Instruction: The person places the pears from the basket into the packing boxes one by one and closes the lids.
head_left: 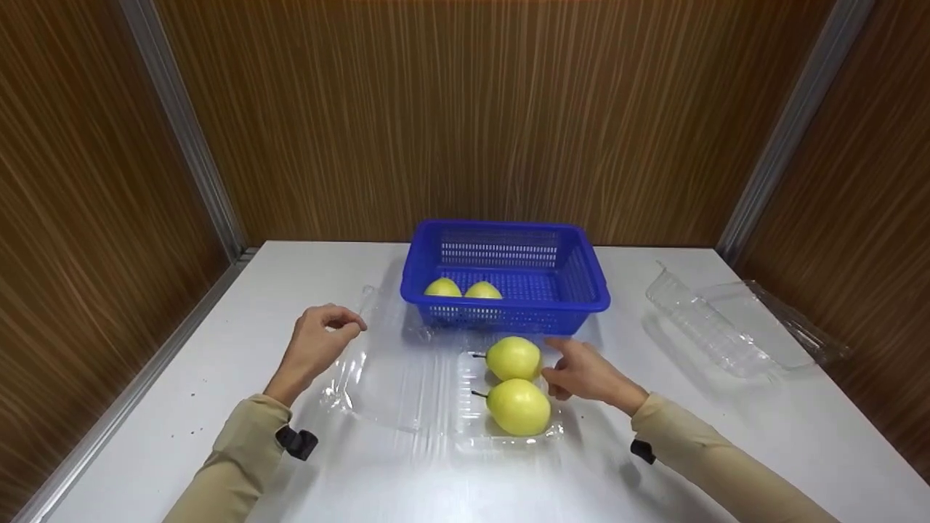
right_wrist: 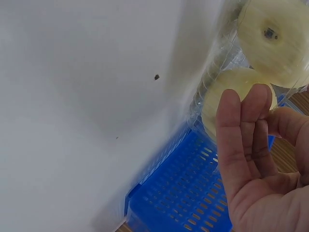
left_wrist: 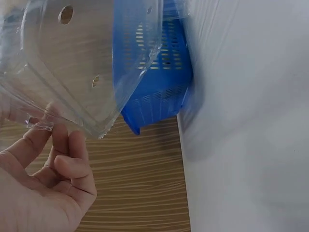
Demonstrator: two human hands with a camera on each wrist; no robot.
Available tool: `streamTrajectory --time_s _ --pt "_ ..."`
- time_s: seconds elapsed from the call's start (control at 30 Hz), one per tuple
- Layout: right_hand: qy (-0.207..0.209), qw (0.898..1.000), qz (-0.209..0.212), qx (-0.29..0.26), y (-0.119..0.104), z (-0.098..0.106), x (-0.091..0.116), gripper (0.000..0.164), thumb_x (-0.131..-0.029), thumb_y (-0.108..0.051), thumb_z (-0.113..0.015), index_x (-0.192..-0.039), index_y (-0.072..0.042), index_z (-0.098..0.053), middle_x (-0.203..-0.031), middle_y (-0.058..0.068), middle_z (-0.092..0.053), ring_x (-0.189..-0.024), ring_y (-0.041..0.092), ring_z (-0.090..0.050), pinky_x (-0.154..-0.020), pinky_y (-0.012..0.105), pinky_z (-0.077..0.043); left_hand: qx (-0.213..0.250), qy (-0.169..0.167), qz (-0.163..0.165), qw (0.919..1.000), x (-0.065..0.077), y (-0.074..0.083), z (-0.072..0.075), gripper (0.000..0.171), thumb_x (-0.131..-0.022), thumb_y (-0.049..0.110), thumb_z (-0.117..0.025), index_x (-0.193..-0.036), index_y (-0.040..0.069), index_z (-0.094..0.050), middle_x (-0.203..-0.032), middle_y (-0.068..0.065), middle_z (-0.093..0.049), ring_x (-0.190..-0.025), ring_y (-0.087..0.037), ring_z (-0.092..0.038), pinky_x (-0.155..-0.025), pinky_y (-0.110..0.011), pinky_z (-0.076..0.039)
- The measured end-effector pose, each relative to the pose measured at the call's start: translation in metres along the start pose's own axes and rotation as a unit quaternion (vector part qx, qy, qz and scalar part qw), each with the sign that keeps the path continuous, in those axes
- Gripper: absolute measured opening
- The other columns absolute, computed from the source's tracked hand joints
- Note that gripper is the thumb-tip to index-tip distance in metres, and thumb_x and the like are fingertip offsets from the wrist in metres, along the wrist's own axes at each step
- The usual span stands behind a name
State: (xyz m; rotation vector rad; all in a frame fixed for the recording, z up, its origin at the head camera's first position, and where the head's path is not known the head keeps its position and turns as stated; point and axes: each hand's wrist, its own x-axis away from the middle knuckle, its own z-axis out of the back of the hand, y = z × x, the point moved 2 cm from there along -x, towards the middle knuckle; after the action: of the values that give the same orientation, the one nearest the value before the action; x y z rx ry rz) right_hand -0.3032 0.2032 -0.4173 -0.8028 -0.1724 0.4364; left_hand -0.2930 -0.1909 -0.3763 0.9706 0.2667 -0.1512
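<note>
My left hand [head_left: 320, 341] is pinching the outer edge of the clear lid [head_left: 392, 381], thumb and finger meeting on it. In the head view, the tray [head_left: 464, 407] is lying right of that pinch, two pears [head_left: 518, 407] sitting in it with their stems pointing back toward the grip. My right hand [head_left: 585, 374] is reaching in from the pears' far side. Ahead and right of the pinch, the basket [head_left: 508, 303] is holding two more pears [head_left: 483, 290]; a spare box [head_left: 708, 327] is lying beyond my right hand.

In the left wrist view, I'm seeing the lid slanting up from the fingertips, the basket showing partly through it.

In the right wrist view, the fingers are crowding the tray's edge beside the pears, some bent; I can't tell whether they're gripping the plastic or only touching it.

I'm judging the step as handling the opened lid while steadying the filled tray. The next move seems to be calling for a firm pinch, with the right fingers clear of the lid's path.
</note>
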Motion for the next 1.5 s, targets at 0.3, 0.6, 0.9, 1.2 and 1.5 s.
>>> streamTrajectory --time_s 0.3,0.6,0.9,1.2,1.5 --pt "-0.002 1.0 0.006 -0.003 0.002 0.0 0.0 0.07 -0.086 0.001 -0.058 -0.151 0.001 -0.032 -0.064 0.008 -0.068 -0.054 0.013 -0.062 -0.051 0.032 -0.056 0.054 0.015 -0.045 0.9974 -0.001 0.011 -0.004 0.019 -0.09 0.004 -0.058 -0.095 0.007 -0.076 -0.098 -0.008 -0.068 -0.094 -0.017 -0.055 -0.084 -0.033 -0.04" --pt "-0.003 1.0 -0.011 -0.009 0.002 -0.001 0.0 0.069 -0.084 0.002 -0.058 -0.147 0.009 -0.031 -0.063 0.009 -0.067 -0.054 0.013 -0.062 -0.053 0.032 -0.057 0.123 0.035 -0.127 0.9836 0.003 0.032 -0.014 0.017 -0.089 0.004 -0.063 -0.101 0.006 -0.074 -0.101 -0.006 -0.064 -0.098 -0.013 -0.055 -0.074 -0.022 -0.045" --pt "-0.006 1.0 -0.004 -0.028 0.001 -0.003 0.001 0.07 -0.083 0.004 -0.057 -0.149 0.006 -0.031 -0.063 0.01 -0.066 -0.054 0.014 -0.061 -0.053 0.035 -0.057 0.113 0.007 -0.232 0.966 0.013 0.054 -0.03 0.028 -0.09 0.02 -0.057 -0.112 0.012 -0.071 -0.113 -0.003 -0.061 -0.11 -0.02 -0.054 -0.084 -0.032 -0.045" --pt "-0.011 1.0 0.001 -0.022 0.001 -0.002 0.001 0.071 -0.086 0.003 -0.059 -0.15 0.003 -0.03 -0.067 0.01 -0.068 -0.056 0.016 -0.063 -0.054 0.036 -0.058 0.067 -0.047 -0.324 0.9424 0.024 0.075 -0.053 0.066 -0.091 0.067 -0.047 -0.128 0.015 -0.063 -0.13 -0.007 -0.053 -0.123 -0.023 -0.049 -0.096 -0.05 -0.045" --pt "-0.004 1.0 0.01 -0.009 0.0 -0.004 0.002 0.07 -0.084 0.003 -0.057 -0.149 0.003 -0.033 -0.064 0.01 -0.068 -0.053 0.015 -0.062 -0.052 0.038 -0.057 -0.052 -0.095 -0.387 0.9155 0.037 0.091 -0.083 0.073 -0.08 0.054 -0.072 -0.142 0.023 -0.05 -0.149 -0.009 -0.038 -0.138 -0.024 -0.039 -0.108 -0.049 -0.041"
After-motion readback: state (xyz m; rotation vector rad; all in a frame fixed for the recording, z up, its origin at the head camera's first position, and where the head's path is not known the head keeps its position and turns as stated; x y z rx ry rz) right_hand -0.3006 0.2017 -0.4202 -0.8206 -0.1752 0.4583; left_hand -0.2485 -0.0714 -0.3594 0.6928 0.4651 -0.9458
